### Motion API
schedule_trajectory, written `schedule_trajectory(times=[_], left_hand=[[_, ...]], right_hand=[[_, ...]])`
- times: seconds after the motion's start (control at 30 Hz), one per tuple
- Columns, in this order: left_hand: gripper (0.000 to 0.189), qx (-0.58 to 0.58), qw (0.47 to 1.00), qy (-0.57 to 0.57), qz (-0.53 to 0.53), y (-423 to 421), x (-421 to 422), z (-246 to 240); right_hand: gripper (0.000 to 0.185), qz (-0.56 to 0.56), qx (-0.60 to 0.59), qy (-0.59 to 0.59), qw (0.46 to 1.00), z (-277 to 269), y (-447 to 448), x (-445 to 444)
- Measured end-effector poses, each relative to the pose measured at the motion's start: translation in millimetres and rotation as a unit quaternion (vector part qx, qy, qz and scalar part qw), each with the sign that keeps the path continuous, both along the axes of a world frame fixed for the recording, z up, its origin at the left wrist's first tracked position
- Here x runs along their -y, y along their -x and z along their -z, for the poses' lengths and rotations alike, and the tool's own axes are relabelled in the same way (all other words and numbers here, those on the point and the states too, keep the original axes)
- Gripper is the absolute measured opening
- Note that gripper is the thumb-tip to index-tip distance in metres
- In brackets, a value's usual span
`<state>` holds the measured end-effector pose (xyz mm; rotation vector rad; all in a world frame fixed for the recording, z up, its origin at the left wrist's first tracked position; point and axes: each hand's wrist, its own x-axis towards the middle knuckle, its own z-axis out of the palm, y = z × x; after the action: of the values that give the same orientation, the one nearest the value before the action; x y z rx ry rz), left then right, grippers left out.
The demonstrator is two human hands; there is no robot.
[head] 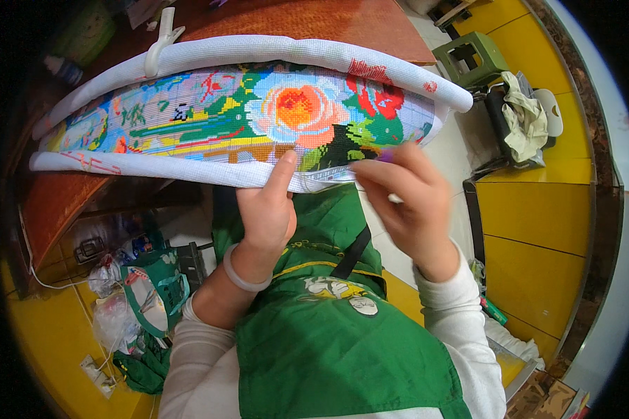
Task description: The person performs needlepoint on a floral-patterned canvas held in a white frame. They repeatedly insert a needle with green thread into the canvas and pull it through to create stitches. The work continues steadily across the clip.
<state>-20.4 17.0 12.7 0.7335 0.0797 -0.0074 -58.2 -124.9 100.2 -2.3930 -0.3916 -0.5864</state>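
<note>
A cross-stitch canvas with a large orange and pink flower and a red flower stretches before me. Both its long edges are rolled into thick white tubes. My left hand grips the near roll, thumb on top and fingers underneath. At the canvas's near right part, my right hand is blurred, its thumb and fingers drawn together beside the cloth. Something purple shows by its fingers, and any needle is too small or blurred to see. A white plastic clip sits on the far roll.
The canvas rests partly over a reddish-brown wooden table. To the right are a green plastic stool, a pale cloth and yellow cabinets. Bags, a cord and a power strip lie at lower left.
</note>
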Motion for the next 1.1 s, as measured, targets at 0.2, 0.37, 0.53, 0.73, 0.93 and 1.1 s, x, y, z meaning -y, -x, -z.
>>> schedule_trajectory(times=[0.2, 0.37, 0.53, 0.73, 0.93, 1.1], left_hand=[[0.046, 0.018, 0.998, -0.051, 0.016, -1, 0, 4], [0.043, 0.010, 0.999, -0.034, 0.007, 0, 0, 4], [0.043, 0.015, 0.999, -0.036, 0.011, -1, -1, 6], [0.043, 0.022, 0.999, -0.037, 0.009, 0, -1, 5], [0.042, 0.018, 0.997, -0.071, 0.019, 1, -4, 13], [0.041, -0.080, 0.996, -0.031, 0.037, 0, -9, 1]], right_hand=[[0.019, -0.021, -0.046, 0.016, 0.999, 23, -21, -12], [0.019, -0.026, -0.058, 0.025, 0.998, 24, -24, -12], [0.018, -0.027, -0.060, 0.029, 0.997, 24, -26, -13], [0.017, -0.024, -0.052, 0.063, 0.996, 21, -26, -18], [0.026, 0.010, -0.044, 0.084, 0.995, 21, -25, -34], [0.024, -0.015, 0.114, 0.087, 0.990, 38, -25, -27]])
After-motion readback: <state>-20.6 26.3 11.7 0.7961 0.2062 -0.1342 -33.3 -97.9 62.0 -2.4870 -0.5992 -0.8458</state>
